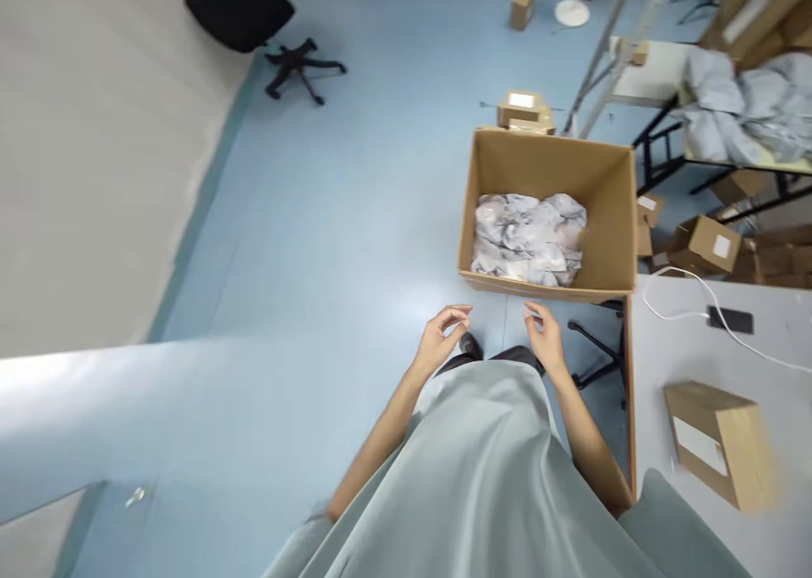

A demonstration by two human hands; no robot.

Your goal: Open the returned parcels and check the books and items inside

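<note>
My left hand (pixel 445 334) is held out in front of my body, its fingers curved and apart, with nothing in it. Opposite it, my right hand (pixel 543 334) is also empty, with thumb and fingers parted. Both hands are nearest to the front side of a large open cardboard box (pixel 545 291), just short of touching it. Inside that box lie several crumpled grey-white plastic mailing bags (pixel 529 238), bunched toward its left and middle.
On my right, a white table (pixel 653 349) holds a taped carton (pixel 723 443) and a black phone (pixel 731 320) with a white cable. Small boxes (pixel 525 111) sit behind the large one. Grey bags (pixel 742 104) cover another table. A black swivel chair (pixel 241 11) stands far left.
</note>
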